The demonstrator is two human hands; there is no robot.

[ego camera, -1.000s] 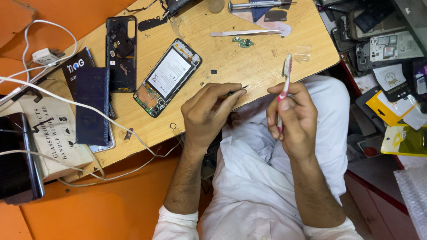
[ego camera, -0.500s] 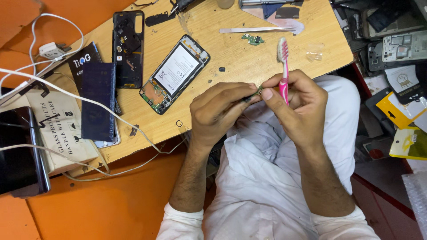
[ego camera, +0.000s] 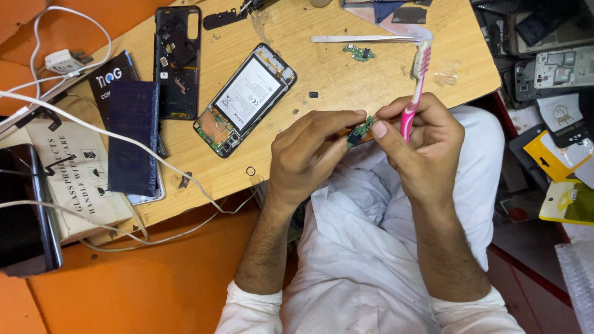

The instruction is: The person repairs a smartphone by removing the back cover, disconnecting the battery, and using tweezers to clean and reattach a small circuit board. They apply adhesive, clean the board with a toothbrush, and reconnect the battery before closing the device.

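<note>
Green and tiny, the little circuit board point(ego camera: 359, 131) sits pinched between your left hand point(ego camera: 309, 154) and the thumb of your right hand point(ego camera: 424, 148), just over the edge of the wooden table point(ego camera: 346, 80). Your right hand is also closed around a pink toothbrush point(ego camera: 416, 83), bristles up. You can guess the board is very light, stiff and easy to crack. Hold it by its edges, softly.

Wooden worktop point(ego camera: 371, 80), orange floor point(ego camera: 154, 291)
</note>
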